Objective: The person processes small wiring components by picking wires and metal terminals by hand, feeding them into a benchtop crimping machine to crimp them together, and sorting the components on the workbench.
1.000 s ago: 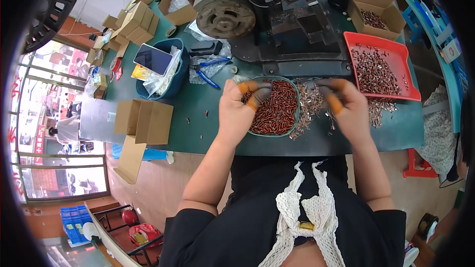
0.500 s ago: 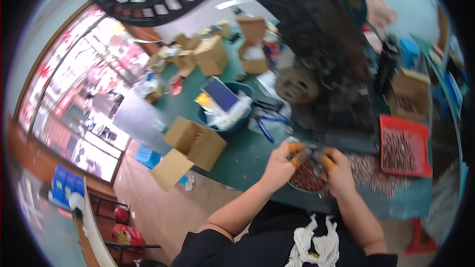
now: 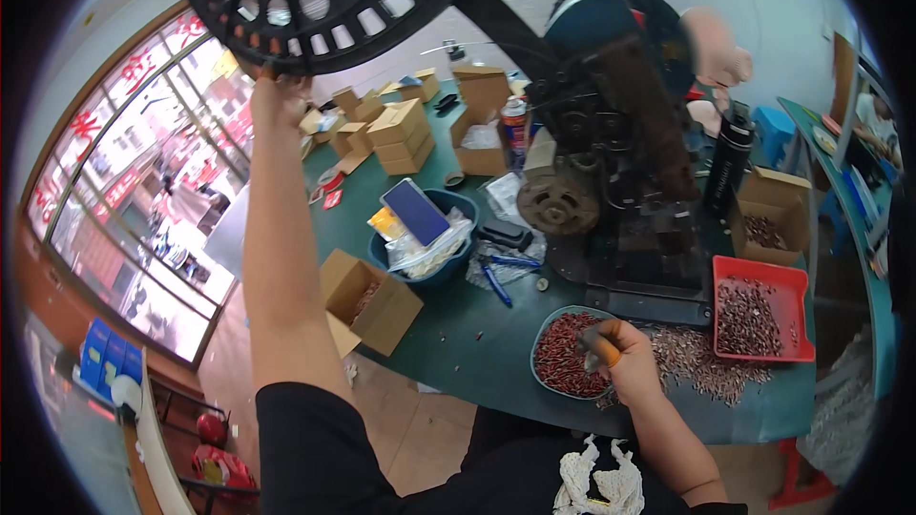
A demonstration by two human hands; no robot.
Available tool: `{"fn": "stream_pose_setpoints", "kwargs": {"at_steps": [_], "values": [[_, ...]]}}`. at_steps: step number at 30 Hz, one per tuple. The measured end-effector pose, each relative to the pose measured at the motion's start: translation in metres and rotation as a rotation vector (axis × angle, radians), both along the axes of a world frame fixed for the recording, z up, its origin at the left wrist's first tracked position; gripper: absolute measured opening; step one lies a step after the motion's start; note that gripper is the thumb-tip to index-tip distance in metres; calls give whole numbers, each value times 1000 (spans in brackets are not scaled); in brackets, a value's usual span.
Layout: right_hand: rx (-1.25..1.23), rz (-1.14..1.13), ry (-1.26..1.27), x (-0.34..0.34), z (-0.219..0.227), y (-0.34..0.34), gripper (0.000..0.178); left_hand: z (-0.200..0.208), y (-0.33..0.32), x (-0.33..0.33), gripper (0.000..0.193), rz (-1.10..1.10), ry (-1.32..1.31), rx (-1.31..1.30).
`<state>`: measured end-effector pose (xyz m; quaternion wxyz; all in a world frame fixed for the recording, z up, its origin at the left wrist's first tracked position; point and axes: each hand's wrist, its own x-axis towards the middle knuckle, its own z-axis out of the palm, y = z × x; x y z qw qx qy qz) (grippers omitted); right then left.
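My left hand is raised at the upper left against the lower rim of a large black slotted reel. Its fingers, partly hidden behind the rim and glimpsed through the slots, seem to curl around the edge. At the bench's front, my right hand hovers over the right side of a bowl filled with small dark red pieces. Orange and grey covers wrap its fingers, which are pinched together; anything between them is too small to make out. Behind the bowl stands a dark machine.
Loose small pieces lie right of the bowl, beside a red tray holding more. A blue tub, pliers and an open cardboard box sit to the left. A black bottle stands at the machine's right.
My left hand has left the bowl and risen to the reel at the upper left. My right hand stays by the bowl. The view has shifted slightly.
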<state>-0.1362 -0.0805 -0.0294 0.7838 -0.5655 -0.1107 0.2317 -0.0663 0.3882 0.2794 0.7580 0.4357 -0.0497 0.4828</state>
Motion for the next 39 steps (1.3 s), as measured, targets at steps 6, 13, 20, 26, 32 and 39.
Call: {"fn": "stream_pose_setpoints", "kwargs": {"at_steps": [6, 13, 20, 26, 32, 39], "values": [[10, -21, -34, -4, 4, -1, 8, -35, -46, 16, 28, 0, -120, -187], [-15, -25, -20, -7, 5, -6, 12, -47, -144, -5, 30, -298, -95, -133], [-79, -2, -36, -27, 18, -18, 18, -52, -81, 2, 32, -399, -2, 13], [-62, 25, -67, -42, 17, -32, 17, -50, -102, -1, 35, -439, 204, 173], [-49, 88, -104, -45, 15, -44, 16, -41, -118, 16, 26, -658, 283, 369], [-37, 54, -130, -56, 7, -58, 16, -33, -150, 24, 26, -890, 190, 279]]}}
